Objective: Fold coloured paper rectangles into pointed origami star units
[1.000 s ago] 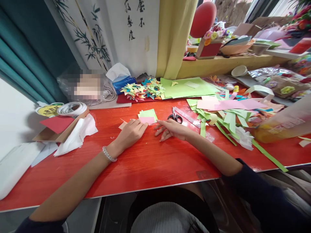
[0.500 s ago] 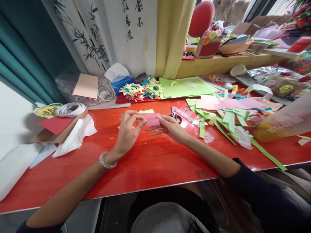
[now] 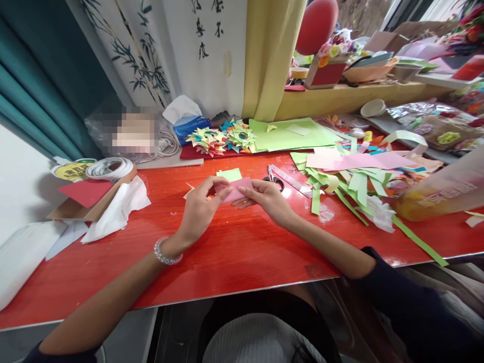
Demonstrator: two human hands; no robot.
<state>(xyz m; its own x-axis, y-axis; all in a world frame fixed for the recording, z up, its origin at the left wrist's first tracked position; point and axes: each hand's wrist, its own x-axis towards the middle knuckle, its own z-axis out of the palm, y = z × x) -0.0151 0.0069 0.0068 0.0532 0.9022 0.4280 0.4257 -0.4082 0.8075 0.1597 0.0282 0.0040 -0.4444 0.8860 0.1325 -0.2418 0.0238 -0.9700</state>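
A small pink paper (image 3: 239, 189) is held between both my hands above the red table (image 3: 227, 252). My left hand (image 3: 204, 204) pinches its left end between thumb and finger. On its right end, my right hand (image 3: 266, 199) has its thumb on top and fingers beneath. Just behind the pink paper lies a light green piece of paper (image 3: 230, 174). Black-handled scissors (image 3: 278, 181) rest to the right of my right hand, beside a clear ruler (image 3: 293, 181).
Green strips (image 3: 357, 186) and pink sheets (image 3: 370, 160) pile up on the right, near a plastic bag (image 3: 442, 194). Folded paper wreaths (image 3: 240, 137) and green sheets (image 3: 295, 133) stand at the back. A cardboard box (image 3: 75, 209) sits on the left.
The pink paper, earlier showing a crease across its middle and stretched flat between my hands, is now tilted with its right end up. More of the green paper behind shows.
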